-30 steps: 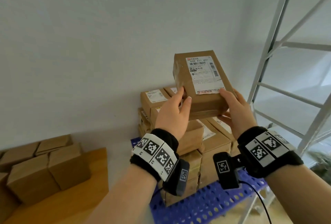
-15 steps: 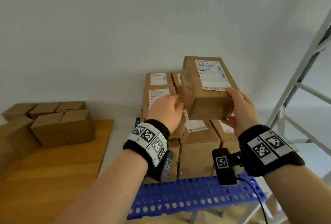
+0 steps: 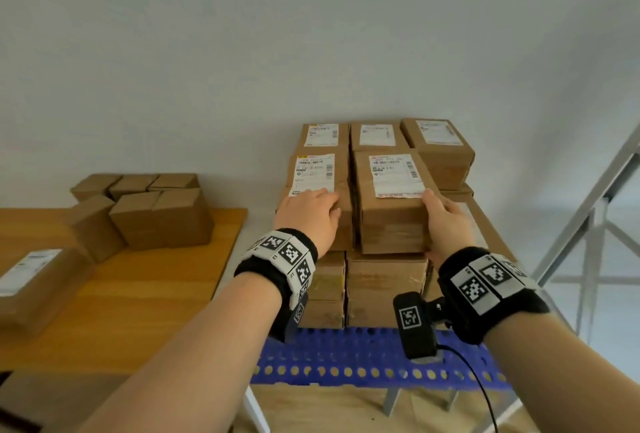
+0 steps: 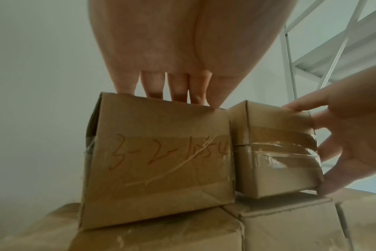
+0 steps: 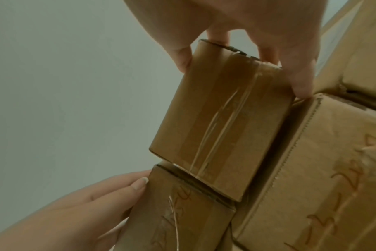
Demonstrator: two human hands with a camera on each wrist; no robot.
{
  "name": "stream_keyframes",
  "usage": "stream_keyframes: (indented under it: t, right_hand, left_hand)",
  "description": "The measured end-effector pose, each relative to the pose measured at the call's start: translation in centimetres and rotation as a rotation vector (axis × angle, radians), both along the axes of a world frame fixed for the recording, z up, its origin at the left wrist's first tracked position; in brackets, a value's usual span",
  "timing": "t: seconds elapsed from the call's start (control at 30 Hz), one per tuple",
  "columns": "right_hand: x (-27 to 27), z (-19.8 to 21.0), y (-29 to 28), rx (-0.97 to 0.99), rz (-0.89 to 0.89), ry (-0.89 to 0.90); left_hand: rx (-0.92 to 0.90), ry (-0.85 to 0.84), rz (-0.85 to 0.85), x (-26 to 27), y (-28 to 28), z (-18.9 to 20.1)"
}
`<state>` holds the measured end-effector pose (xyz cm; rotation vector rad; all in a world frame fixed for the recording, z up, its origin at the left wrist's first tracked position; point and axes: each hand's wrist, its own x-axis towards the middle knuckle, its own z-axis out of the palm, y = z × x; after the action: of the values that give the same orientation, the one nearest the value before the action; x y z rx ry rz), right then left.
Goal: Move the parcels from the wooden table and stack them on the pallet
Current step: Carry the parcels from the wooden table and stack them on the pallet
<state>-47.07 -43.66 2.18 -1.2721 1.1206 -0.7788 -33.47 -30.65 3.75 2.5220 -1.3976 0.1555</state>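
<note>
A: Where is the brown taped cardboard parcel (image 3: 391, 204) sitting?

B: On the pallet stack, long axis running away toward the wall. The right hand (image 3: 446, 221) is pinching its near right corner; the left hand (image 3: 308, 214) is lying flat on the neighbouring labelled brown box (image 3: 317, 190).

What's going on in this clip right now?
A person is stacking cardboard parcels on a blue pallet. The right hand grips a labelled parcel at the stack's top front, beside a neighbouring parcel where the left hand rests. More parcels wait on the wooden table.
</note>
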Motion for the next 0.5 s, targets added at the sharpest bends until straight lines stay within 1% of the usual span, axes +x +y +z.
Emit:
stream_keyframes:
  t: [0.13, 0.27, 0.5]
  right_hand:
    - [0.3, -0.1, -0.3, 0.004, 0.012, 0.076]
    - [0.8, -0.2, -0.3, -0.051, 0.008, 0.142]
    - [1.2, -0.1, -0.3, -0.074, 0.017, 0.203]
  left_hand:
    - [0.000, -0.010, -0.007, 0.1, 0.0, -0.2]
    - [-0.010, -0.024, -0.018, 0.3, 0.0, -0.4]
    - [-0.033, -0.050, -0.027, 0.5, -0.2, -0.9]
